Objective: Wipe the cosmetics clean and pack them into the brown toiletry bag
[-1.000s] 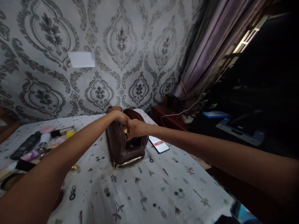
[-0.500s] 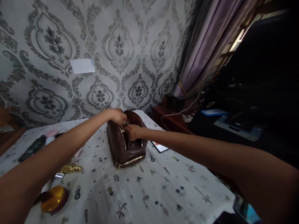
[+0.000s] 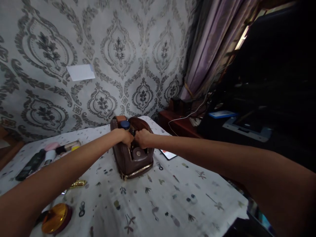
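A dark brown leather bag [image 3: 138, 164] with gold zips stands unzipped on the patterned white cloth [image 3: 138, 200]. My left hand [image 3: 124, 136] is at the left side of its opening, fingers bent down and closed, their tips hidden. Beside it, my right hand [image 3: 143, 137] is curled at the opening, close to the left fingers; what it grips cannot be made out. A round dark blue cap [image 3: 125, 124] shows inside the bag, behind my left hand. A flap with a round snap hangs at the front of the opening.
Left of my left arm lie a dark green bottle [image 3: 33, 164], a pink round item [image 3: 52, 146] and other cosmetics. A gold tube [image 3: 79, 183] and an amber round container [image 3: 55, 219] are nearer. A phone [image 3: 168, 155] lies right of the bag.
My left hand has moved down and nearer along the bag's left edge, uncovering the blue cap. My right hand has risen slightly. The camera view has shifted a little.
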Motion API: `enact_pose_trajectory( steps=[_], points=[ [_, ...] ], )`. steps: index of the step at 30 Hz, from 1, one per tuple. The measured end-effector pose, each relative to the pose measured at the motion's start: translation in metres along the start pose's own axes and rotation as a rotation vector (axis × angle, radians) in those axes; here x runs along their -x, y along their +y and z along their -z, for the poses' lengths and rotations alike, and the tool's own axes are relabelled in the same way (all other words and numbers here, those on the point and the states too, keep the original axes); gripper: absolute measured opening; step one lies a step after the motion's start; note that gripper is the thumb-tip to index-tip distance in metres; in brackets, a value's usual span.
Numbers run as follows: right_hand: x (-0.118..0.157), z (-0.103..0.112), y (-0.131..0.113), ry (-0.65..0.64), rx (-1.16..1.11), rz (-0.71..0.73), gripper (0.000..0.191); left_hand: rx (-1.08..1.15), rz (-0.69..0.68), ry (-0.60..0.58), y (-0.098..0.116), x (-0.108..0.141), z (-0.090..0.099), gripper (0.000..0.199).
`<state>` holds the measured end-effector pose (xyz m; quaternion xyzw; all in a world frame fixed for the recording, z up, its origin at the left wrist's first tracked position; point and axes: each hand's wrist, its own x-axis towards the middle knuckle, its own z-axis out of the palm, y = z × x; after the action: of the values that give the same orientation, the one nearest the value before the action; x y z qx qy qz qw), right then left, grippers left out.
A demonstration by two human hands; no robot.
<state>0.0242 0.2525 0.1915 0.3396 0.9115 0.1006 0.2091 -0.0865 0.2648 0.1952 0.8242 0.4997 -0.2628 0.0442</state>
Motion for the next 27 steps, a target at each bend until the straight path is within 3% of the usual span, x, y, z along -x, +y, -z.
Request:
enact_pose_trajectory(
  steps=[4, 15, 27],
  points=[
    [-0.002, -0.006, 0.004, 0.051, 0.008, -0.009, 0.036, -0.066, 0.034, -0.054, 0.010, 0.008, 0.002, 0.029],
    [-0.011, -0.019, -0.001, 0.224, -0.007, -0.126, 0.038, -0.089, 0.058, -0.038, 0.013, 0.016, 0.002, 0.032],
    [-0.005, -0.010, 0.010, 0.213, -0.108, -0.116, 0.048, -0.057, 0.107, 0.003, 0.015, 0.005, -0.002, 0.046]
  ],
)
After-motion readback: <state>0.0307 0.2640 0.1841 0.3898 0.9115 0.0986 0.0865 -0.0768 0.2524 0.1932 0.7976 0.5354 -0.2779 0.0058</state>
